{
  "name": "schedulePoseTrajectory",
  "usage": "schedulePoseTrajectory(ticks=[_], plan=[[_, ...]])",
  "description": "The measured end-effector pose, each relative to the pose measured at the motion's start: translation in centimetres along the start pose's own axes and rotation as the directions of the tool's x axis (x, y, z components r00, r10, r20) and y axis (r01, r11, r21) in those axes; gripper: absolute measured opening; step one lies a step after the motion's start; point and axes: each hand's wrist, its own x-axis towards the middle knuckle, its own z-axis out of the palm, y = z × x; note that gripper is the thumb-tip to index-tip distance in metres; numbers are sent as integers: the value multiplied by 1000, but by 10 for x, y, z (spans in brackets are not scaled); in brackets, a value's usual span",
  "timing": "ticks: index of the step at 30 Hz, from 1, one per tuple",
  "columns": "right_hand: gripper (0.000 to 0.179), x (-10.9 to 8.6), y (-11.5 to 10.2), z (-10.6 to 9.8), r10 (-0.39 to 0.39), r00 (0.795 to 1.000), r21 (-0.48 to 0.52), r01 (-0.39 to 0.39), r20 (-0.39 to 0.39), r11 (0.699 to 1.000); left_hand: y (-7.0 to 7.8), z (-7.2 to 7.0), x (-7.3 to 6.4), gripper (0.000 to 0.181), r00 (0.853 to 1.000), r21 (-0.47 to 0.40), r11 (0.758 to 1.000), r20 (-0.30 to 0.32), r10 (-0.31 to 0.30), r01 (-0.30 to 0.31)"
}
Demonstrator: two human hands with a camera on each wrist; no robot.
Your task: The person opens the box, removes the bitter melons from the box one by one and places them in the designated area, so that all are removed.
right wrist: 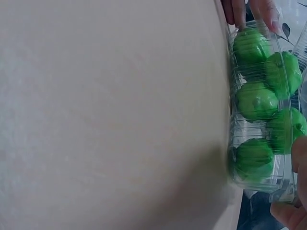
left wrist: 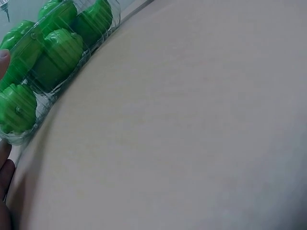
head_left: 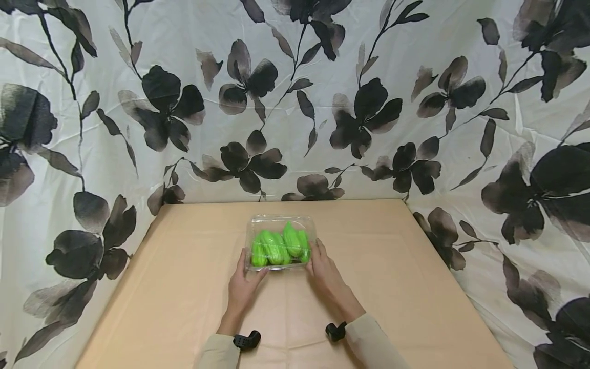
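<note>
A clear plastic box (head_left: 280,222) near the far part of the table holds several bright green, ribbed vegetables (head_left: 273,247) that look like peppers. My left hand (head_left: 243,291) grips its near left corner; in the left wrist view the thumb (left wrist: 4,61) lies over the top side and the fingers reach the underside. At the right side, my right hand (head_left: 329,279) holds the box between thumb and fingers. In the right wrist view, the vegetables (right wrist: 257,100) show through the ridged clear wall, with fingers at both ends of the box.
A tan-covered table (head_left: 184,287) spreads out under the arms. Behind it and at both sides hangs a white curtain (head_left: 295,128) with dark flowers. Black bands (head_left: 246,340) sit on both wrists, over pale sleeves.
</note>
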Motion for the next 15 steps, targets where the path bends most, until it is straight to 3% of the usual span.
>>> schedulePoseTrajectory(ticks=[11, 15], plan=[[43, -2, -1, -1, -32, 998, -55, 28, -60, 998, -3, 2, 1, 97, 1000, -4, 1000, -10, -3, 3], [44, -2, 0, -4, -2, 999, -23, 1, -35, 1000, -3, 2, 1, 96, 1000, -12, 1000, -3, -7, 7]])
